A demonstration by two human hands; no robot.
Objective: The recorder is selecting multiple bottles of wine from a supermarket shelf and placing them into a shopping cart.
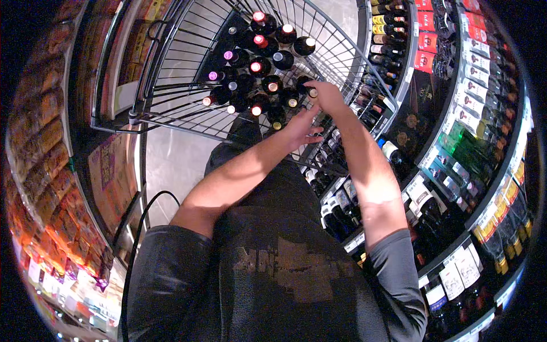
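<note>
A wire shopping cart (188, 122) stands before me with many dark glass bottles upright in it, their caps red, white, purple and gold. My right hand (327, 97) is over the cart's near right part, its fingers around the neck of a dark glass bottle (313, 92) with a pale cap. Just left of it and lower, my left hand (304, 128) has its fingers spread and appears to hold nothing. Nearest to it are a gold-capped bottle (292, 102) and another bottle with a yellowish cap (277, 125).
Shelves of bottles (463, 171) with price tags curve along the right side, close to the cart's rim. Packaged goods (51, 141) fill shelves on the left, with a cardboard box (113, 171) nearer the cart. Grey floor (169, 158) shows beneath the cart and at its left.
</note>
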